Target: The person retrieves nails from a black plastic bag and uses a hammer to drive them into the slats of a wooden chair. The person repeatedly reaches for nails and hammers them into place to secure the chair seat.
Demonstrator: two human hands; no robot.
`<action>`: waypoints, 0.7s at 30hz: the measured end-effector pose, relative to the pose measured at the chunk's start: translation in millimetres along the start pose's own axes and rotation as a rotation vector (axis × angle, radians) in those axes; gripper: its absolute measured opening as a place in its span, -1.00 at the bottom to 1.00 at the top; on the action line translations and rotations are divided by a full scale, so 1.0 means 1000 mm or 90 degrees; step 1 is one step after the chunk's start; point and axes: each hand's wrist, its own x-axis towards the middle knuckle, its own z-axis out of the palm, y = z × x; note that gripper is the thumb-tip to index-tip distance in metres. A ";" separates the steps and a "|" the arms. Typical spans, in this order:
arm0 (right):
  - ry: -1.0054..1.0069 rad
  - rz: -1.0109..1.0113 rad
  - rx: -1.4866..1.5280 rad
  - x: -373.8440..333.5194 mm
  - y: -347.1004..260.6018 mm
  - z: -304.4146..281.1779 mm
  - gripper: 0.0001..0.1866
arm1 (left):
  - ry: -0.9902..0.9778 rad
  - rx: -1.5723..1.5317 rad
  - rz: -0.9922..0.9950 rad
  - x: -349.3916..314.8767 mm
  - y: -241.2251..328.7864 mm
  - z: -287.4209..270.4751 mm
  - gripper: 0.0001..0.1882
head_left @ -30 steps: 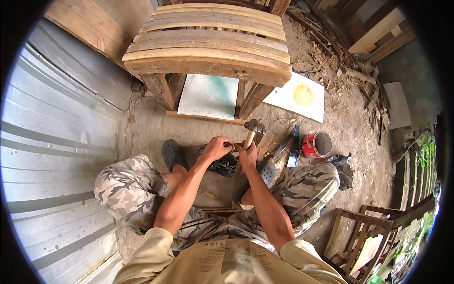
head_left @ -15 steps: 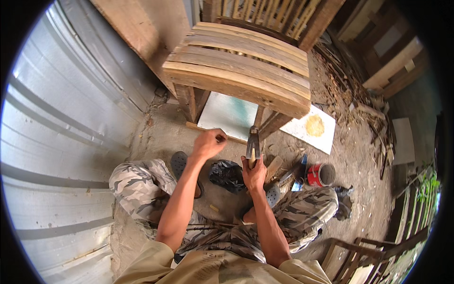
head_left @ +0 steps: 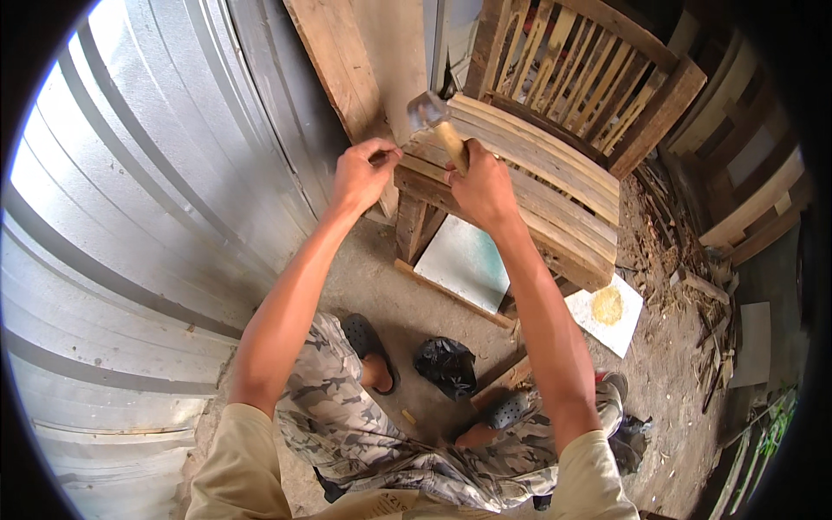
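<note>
One hammer [head_left: 446, 139], held in the right hand [head_left: 484, 186], by the left end of a slatted chair [head_left: 563, 208].
Left to right: corrugated metal wall [head_left: 173, 199]; left hand [head_left: 364, 178] curled closed near the seat's left corner, can't tell if anything's pinched in it; hammer head just beside those fingers, wooden handle gripped by the right hand; chair seat running off to the right. Likely risk: an off-line swing clips the left fingers, cause being how near the head sits; a loose grip could twist the handle. Unclear: head blurred, contact with seat can't be told. Right forearm covers part of the seat's front edge; red can [head_left: 613, 380] mostly hidden at the right knee.
</note>
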 end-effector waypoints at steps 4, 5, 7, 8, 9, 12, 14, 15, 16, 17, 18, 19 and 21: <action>-0.086 -0.013 -0.108 0.022 -0.001 0.006 -0.52 | -0.033 0.000 -0.023 0.000 -0.011 0.005 -0.83; -0.087 -0.034 -0.126 0.024 0.006 0.008 -0.52 | -0.027 -0.023 -0.021 -0.002 -0.012 0.007 -0.82; -0.094 0.008 -0.058 0.025 0.010 0.013 -0.51 | -0.019 -0.088 -0.008 0.001 -0.029 0.008 -0.79; -0.091 0.023 -0.025 0.023 0.005 0.014 -0.51 | -0.001 -0.119 0.009 0.003 -0.038 0.006 -0.79; -0.088 0.037 0.008 0.021 0.001 0.016 -0.51 | 0.016 -0.149 0.025 0.005 -0.047 0.003 -0.78; -0.064 0.046 0.006 0.018 0.012 0.017 -0.53 | -0.070 -0.123 -0.033 0.011 -0.028 0.003 -0.77; -0.055 0.040 0.015 0.017 0.013 0.017 -0.54 | -0.087 -0.116 -0.036 0.010 -0.024 0.005 -0.77; -0.051 0.037 0.018 0.017 0.014 0.018 -0.55 | -0.096 -0.113 -0.038 0.009 -0.023 0.006 -0.77; -0.045 0.039 0.025 0.018 0.015 0.018 -0.55 | -0.096 -0.116 -0.039 0.010 -0.024 0.006 -0.77; -0.040 0.040 0.032 0.019 0.015 0.018 -0.55 | -0.097 -0.120 -0.040 0.010 -0.026 0.006 -0.77; -0.033 0.042 0.038 0.019 0.015 0.018 -0.55 | -0.097 -0.124 -0.041 0.011 -0.027 0.006 -0.77; -0.041 0.050 0.037 0.020 0.015 0.019 -0.55 | -0.106 -0.123 -0.024 0.012 -0.029 0.007 -0.78; -0.056 0.067 0.035 0.019 0.015 0.020 -0.55 | -0.125 -0.120 0.009 0.013 -0.033 0.008 -0.78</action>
